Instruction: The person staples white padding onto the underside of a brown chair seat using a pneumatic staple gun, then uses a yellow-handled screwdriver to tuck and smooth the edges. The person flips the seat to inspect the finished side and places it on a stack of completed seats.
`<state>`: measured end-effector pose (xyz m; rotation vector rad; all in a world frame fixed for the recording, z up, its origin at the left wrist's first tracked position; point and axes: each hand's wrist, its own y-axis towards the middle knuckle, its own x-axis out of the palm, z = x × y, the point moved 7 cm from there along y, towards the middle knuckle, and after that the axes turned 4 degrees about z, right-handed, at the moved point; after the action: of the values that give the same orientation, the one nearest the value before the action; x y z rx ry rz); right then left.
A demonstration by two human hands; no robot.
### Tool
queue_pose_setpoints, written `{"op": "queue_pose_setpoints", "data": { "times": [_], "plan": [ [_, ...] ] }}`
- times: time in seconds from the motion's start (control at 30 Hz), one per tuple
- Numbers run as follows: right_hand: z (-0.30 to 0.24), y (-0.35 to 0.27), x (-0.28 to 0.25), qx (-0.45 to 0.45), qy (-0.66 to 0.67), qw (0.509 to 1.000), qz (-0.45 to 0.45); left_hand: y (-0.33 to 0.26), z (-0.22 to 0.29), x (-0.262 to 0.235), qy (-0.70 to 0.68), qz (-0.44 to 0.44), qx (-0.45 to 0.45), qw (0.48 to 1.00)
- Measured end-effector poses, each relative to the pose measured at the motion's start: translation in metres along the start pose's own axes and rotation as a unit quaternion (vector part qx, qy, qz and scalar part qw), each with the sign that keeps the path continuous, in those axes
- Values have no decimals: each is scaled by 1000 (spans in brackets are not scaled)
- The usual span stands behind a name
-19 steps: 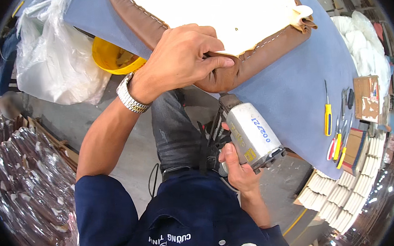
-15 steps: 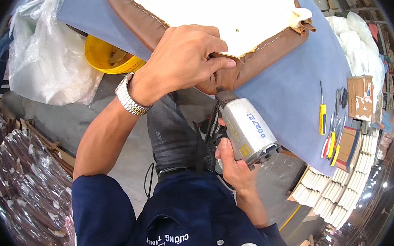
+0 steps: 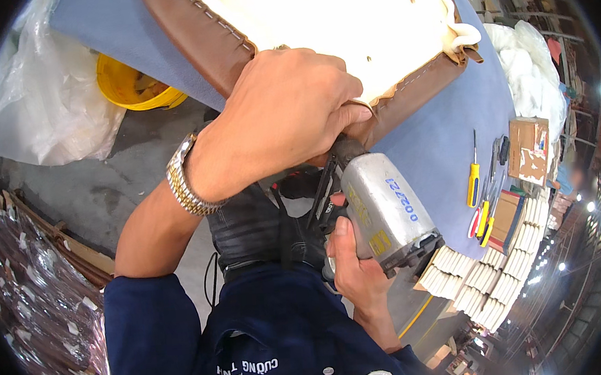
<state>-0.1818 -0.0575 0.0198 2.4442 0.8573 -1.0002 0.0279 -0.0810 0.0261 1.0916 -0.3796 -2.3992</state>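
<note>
A cushion-like piece with a brown leather border and a bright white underside rests on a blue-covered table. At its near corner my left hand, with a metal watch on the wrist, pinches the folded leather edge between thumb and fingers. My right hand grips a silver pneumatic staple gun from below. The gun's dark nose meets the leather corner just under my left thumb. Stitching runs along the leather border, and the fingertips of my left hand are partly hidden.
Several screwdrivers with yellow and red handles lie on the table's right, beside a cardboard box. A yellow bucket and clear plastic bags stand at left. Stacked pale strips are at lower right; plastic-wrapped brown pieces at lower left.
The staple gun's nose has moved up against the leather corner, nearer my left thumb. My left hand keeps its pinch on the edge. The whole view has shifted slightly.
</note>
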Motion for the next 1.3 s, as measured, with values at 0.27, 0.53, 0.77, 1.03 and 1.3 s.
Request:
{"op": "queue_pose_setpoints", "data": {
  "times": [0.27, 0.53, 0.77, 1.03, 1.3],
  "plan": [
    [-6, 4, -10, 65, -23, 997, -45, -7, 4, -1, -42, 29, 42, 998],
    [27, 5, -15, -5, 160, 986, -38, -11, 8, -18, -25, -52, 68, 996],
    [91, -52, -21, 70, 211, 971, -86, 1, 42, -18, 204, -69, -9, 976],
    [73, -47, -7, 1, 248, 968, -41, -20, 14, -18, 35, 25, -17, 999],
    [68, -36, 11, 32, 283, 958, -19, -14, 12, -13, 32, 62, 15, 997]
  ]
}}
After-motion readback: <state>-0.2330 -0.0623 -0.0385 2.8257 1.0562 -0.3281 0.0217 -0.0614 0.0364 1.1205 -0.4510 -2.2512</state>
